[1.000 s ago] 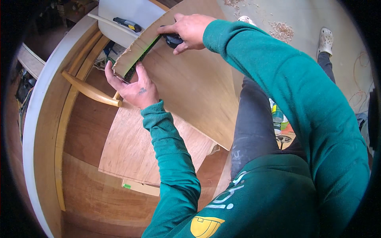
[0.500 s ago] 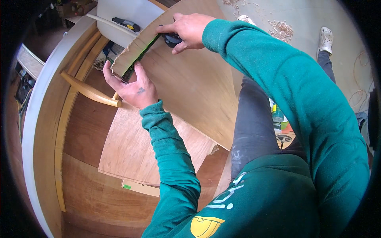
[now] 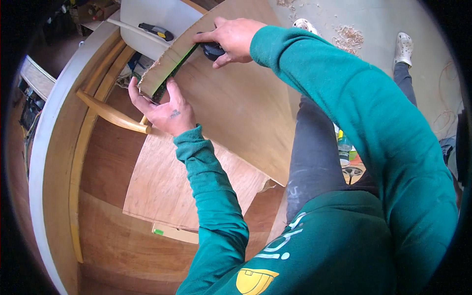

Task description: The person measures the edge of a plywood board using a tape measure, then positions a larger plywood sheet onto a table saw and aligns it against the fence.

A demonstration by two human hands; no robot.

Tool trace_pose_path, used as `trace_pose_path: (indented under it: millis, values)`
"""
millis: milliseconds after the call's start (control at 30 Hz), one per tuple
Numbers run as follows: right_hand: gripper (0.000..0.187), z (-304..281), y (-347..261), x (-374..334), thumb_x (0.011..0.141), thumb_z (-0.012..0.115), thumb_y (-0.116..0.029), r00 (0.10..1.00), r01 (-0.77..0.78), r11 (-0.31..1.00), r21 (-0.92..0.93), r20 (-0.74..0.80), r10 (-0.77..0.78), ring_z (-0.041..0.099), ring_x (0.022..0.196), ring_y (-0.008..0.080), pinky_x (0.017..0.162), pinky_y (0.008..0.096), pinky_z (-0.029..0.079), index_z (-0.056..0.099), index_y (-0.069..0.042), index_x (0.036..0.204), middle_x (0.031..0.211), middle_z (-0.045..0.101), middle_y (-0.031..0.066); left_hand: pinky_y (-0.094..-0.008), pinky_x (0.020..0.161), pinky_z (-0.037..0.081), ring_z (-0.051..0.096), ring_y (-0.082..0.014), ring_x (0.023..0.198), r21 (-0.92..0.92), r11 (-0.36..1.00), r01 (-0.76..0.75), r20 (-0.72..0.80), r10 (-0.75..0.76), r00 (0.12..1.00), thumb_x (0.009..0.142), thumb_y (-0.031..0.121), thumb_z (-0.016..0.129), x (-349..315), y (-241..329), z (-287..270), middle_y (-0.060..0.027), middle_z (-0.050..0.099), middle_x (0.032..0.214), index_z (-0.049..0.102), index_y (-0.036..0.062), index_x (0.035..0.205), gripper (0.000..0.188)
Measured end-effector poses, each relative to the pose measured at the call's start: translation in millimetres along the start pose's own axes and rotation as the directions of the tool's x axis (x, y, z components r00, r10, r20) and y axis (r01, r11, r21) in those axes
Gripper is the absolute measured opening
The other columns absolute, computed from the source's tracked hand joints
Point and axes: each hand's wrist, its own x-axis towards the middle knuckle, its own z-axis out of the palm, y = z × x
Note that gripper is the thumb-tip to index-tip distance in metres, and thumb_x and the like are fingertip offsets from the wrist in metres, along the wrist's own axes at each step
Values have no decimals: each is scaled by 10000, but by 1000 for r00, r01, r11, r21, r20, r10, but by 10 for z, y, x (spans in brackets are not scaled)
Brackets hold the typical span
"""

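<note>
A tape measure (image 3: 211,51) with a black case is in my right hand (image 3: 238,38), its index finger stretched along the panel edge and its thumb below the case. The green tape blade (image 3: 173,71) runs out from the case across the end of a thin plywood panel (image 3: 241,105) with a rough, splintered edge. My left hand (image 3: 172,112) pinches at the blade's far end, by the panel's left corner; the blade's tip is hidden there by thumb and fingers. The panel slants in front of my legs.
Beneath lies another plywood sheet (image 3: 172,182) on a brown wooden surface (image 3: 113,231). A curved wooden handle (image 3: 113,114) juts from the left-hand frame. One utility knife (image 3: 156,31) rests on a pale seat-like surface. Wood shavings (image 3: 349,39) and a person's clog (image 3: 403,48) are on the floor.
</note>
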Motion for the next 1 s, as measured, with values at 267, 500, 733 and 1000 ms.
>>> trace_pose_path:
  millis: [267, 500, 733, 1000]
  values:
    - [786, -24, 5, -22, 831, 775, -469, 1000, 4, 1000, 8, 16, -4, 658, 1011, 412, 895, 489, 546, 426, -327, 1522, 1181, 576, 228, -354, 1099, 410, 524, -244, 1253, 30, 999, -23, -28, 24, 999, 843, -23, 747, -6, 62, 11, -158, 528, 1366, 436, 24, 1439, 674]
    - [787, -37, -13, -23, 832, 774, -476, 1000, 12, 1000, -7, 10, -12, 659, 1018, 411, 890, 489, 552, 423, -335, 1522, 1194, 572, 227, -351, 1110, 401, 521, -238, 1259, -56, 997, 60, -20, -62, 998, 856, -18, 744, 3, 84, 21, -152, 522, 1375, 432, 39, 1446, 670]
    - [768, -31, -18, -1, 826, 783, -472, 999, -29, 999, 29, 33, 28, 657, 1025, 420, 897, 489, 553, 454, -323, 1503, 1183, 569, 245, -351, 1099, 407, 525, -237, 1254, -25, 996, 88, -16, -89, 996, 863, 0, 741, 0, 78, 5, -152, 524, 1377, 405, 48, 1482, 706]
    - [778, -191, -356, -423, 800, 805, -495, 985, -119, 988, 99, 135, 105, 645, 1028, 466, 923, 495, 538, 489, -289, 1480, 1182, 564, 277, -392, 1102, 386, 477, -248, 1304, -330, 940, 83, -77, -115, 990, 813, 78, 816, -46, 49, -165, -156, 456, 1448, 242, 100, 1596, 972]
